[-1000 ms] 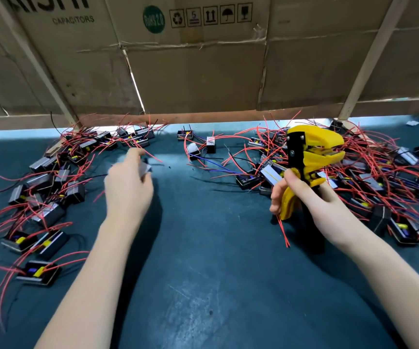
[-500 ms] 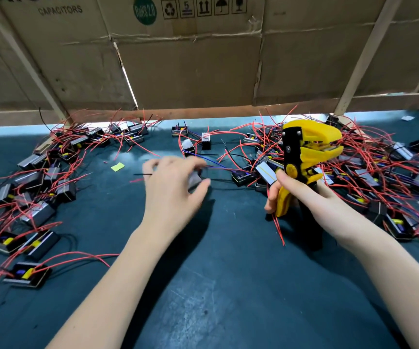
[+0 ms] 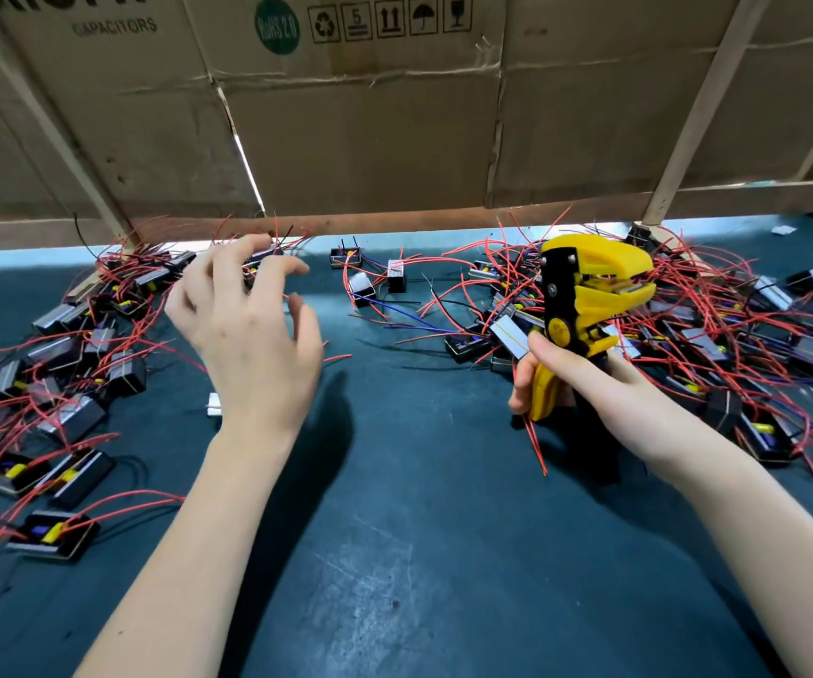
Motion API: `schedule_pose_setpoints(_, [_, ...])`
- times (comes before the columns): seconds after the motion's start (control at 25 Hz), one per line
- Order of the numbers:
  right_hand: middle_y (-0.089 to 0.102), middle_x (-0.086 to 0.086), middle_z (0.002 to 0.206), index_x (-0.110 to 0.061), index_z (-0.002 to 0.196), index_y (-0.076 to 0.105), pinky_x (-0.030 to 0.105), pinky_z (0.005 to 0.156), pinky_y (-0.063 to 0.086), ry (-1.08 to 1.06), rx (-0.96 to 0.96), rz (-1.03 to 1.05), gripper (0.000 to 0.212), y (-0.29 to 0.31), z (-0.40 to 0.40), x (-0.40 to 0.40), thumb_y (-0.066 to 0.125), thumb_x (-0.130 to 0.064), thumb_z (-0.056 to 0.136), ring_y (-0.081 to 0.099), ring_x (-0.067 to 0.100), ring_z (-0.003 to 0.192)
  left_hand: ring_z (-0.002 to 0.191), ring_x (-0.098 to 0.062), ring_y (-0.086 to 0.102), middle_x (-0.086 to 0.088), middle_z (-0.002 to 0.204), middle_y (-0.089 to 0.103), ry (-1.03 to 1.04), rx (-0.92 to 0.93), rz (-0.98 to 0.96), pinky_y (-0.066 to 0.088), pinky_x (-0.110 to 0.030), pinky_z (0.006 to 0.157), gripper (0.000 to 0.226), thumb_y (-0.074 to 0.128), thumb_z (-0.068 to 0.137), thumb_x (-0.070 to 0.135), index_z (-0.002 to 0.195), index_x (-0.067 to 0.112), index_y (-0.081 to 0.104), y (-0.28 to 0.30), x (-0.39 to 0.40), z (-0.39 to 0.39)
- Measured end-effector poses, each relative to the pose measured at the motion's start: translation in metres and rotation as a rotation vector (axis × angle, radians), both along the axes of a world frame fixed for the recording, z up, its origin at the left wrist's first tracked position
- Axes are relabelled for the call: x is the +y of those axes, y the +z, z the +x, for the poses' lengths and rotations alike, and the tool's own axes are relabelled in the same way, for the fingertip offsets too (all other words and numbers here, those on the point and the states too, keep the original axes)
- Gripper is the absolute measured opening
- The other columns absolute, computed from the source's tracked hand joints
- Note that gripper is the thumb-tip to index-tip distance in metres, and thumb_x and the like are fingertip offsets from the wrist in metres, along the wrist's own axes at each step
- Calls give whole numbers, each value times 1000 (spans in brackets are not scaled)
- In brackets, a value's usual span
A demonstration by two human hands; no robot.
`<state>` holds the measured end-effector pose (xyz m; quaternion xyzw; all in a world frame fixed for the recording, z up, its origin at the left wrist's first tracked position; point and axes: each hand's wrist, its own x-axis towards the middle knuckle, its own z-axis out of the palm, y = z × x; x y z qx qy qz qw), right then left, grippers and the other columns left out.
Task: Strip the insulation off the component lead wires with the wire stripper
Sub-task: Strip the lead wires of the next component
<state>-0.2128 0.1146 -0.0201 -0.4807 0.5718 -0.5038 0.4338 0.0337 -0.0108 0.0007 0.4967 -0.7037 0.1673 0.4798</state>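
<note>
Dark green bench mat [image 3: 394, 555], cardboard behind: left hand [image 3: 252, 345] spread, empty, over left component pile [image 3: 76, 364]; right hand [image 3: 585, 384] clamped on wire stripper [image 3: 585, 291]; lead wires [image 3: 448, 291] thin, limp, best pinched near body.

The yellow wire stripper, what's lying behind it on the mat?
Behind the wire stripper, gripped by the right hand, a pile of components with tangled red lead wires. The tool covers part of it.
</note>
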Motion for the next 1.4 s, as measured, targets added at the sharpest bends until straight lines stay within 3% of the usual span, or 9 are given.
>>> schedule_pose_setpoints(0.24, [72,18,82,-7,78,69,22,70,53,1,-10,2,51,4,3,3,62,-58,80,71,27,80,140,-41,27,-18,136,51,289,-132,273,5,-59,118,34,56,79,18,111,9,64,-11,-20,31])
schedule_pose_setpoints(0.36, [72,20,82,-5,79,68,23,70,53,-5,-21,8,51,5,3,3,61,-55,80,71,28,80,143,-43,20,-23,139,47,319,-176,322,-1,-58,119,34,59,80,13,112,3,63,-13,-25,40])
schedule_pose_setpoints(0.6, [67,26,85,3,82,64,23,67,53,4,-28,-15,59,9,6,7,63,-56,74,68,25,77,143,-45,24,-16,133,60,246,-122,69,-9,-49,120,34,52,76,2,105,7,70,-5,-19,33])
schedule_pose_setpoints(0.72, [65,29,88,6,85,62,21,67,53,9,-32,-15,61,13,6,9,61,-53,73,67,23,76,126,-38,44,-13,119,66,14,-78,-65,22,-44,115,25,55,80,2,100,8,69,3,-17,25])
schedule_pose_setpoints(0.8, [65,30,88,7,86,62,22,67,53,6,-44,-13,61,13,7,9,62,-52,72,67,24,76,107,-32,50,-10,103,68,-160,-156,110,39,-37,94,17,58,84,3,97,7,69,1,-17,21])
schedule_pose_setpoints(0.96, [66,29,88,8,88,63,26,71,56,4,-47,-11,59,11,6,11,62,-49,73,68,27,78,111,-28,51,-3,106,67,-94,-269,658,47,-41,88,21,68,85,18,106,15,67,-13,-23,30])
schedule_pose_setpoints(1.12, [67,27,87,7,88,64,24,71,55,5,-39,-5,58,12,6,10,62,-49,74,68,29,80,99,-26,60,3,94,66,-20,-236,864,51,-37,83,17,69,80,16,95,23,67,-12,-26,40])
schedule_pose_setpoints(1.28, [68,26,87,5,88,64,25,71,55,6,-33,-8,57,12,5,11,62,-49,74,68,31,82,101,-31,61,-2,94,68,23,-229,830,50,-40,86,13,70,79,14,89,21,67,-9,-23,36])
schedule_pose_setpoints(1.4, [68,26,88,5,88,65,28,75,55,11,-24,-13,56,12,5,11,62,-50,75,68,32,83,108,-35,55,-12,110,63,282,-280,684,45,-41,83,40,79,74,39,103,17,63,-4,-24,46])
